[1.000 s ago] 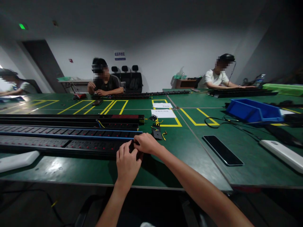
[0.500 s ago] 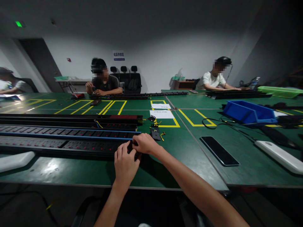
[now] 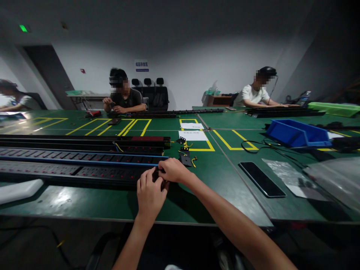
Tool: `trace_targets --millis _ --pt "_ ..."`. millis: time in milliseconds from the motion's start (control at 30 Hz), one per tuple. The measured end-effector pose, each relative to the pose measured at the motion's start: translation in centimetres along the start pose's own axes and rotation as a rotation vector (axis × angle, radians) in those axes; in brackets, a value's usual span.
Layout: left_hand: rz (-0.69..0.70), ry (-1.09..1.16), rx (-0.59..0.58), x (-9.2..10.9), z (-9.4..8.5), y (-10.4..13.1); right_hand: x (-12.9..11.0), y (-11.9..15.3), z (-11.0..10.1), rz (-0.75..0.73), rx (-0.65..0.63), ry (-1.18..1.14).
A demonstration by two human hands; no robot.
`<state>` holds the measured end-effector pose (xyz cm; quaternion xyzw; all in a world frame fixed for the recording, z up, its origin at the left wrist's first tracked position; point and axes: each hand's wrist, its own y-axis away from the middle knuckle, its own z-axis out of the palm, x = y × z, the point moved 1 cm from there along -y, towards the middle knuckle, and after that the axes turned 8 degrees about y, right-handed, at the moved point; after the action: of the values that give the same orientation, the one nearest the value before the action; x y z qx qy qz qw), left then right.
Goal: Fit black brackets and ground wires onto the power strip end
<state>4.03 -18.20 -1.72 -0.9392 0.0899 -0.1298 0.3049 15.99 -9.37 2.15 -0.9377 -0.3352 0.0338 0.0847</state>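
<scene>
A long black power strip (image 3: pixel 104 174) with red-marked sockets lies across the green table. My left hand (image 3: pixel 152 191) is wrapped round its right end, thumb and fingers closed on the black end part. Over that same end bends my right hand (image 3: pixel 174 170), its fingers pinched together; whatever they hold is hidden. Behind this strip runs another power strip (image 3: pixel 84 157) with blue edges. Just beyond my right hand lie a black metal bracket (image 3: pixel 185 159) and a short yellow wire (image 3: pixel 194 162).
A phone (image 3: pixel 261 179) and clear plastic bags (image 3: pixel 292 176) lie to the right, a blue bin (image 3: pixel 298 133) behind them. A white block (image 3: pixel 22 190) is at left. Co-workers sit across the table (image 3: pixel 225 180), one in dark clothes (image 3: pixel 129 99), one in white (image 3: pixel 250 95).
Clear plastic bags have come into view at the right, where a white device lay; it no longer shows. My hands stay at the strip's end, almost unmoved.
</scene>
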Motion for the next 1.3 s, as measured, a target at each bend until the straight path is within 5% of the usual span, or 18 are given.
trace_targets --millis 300,500,667,833,1100,1300 --pt "-0.004 0.013 -0.008 0.0 0.1 0.1 0.6 0.0 0.2 -0.027 0.056 -0.159" --pt "-0.027 0.048 -0.012 0.3 -0.1 -0.1 4.6 0.6 -0.5 0.062 0.123 -0.436" --pt "-0.039 0.084 -0.009 0.6 -0.1 -0.4 8.0 1.5 -0.3 0.041 -0.108 -0.637" --pt "-0.017 0.078 -0.020 0.5 0.2 -0.5 8.3 2.2 0.0 0.065 -0.329 -0.843" --pt "0.032 0.080 -0.043 0.3 0.5 -0.5 8.5 2.2 0.6 -0.089 -0.444 -1.014" --pt "0.033 0.104 -0.037 0.1 0.4 -0.5 8.9 2.3 1.4 -0.060 -0.478 -1.105"
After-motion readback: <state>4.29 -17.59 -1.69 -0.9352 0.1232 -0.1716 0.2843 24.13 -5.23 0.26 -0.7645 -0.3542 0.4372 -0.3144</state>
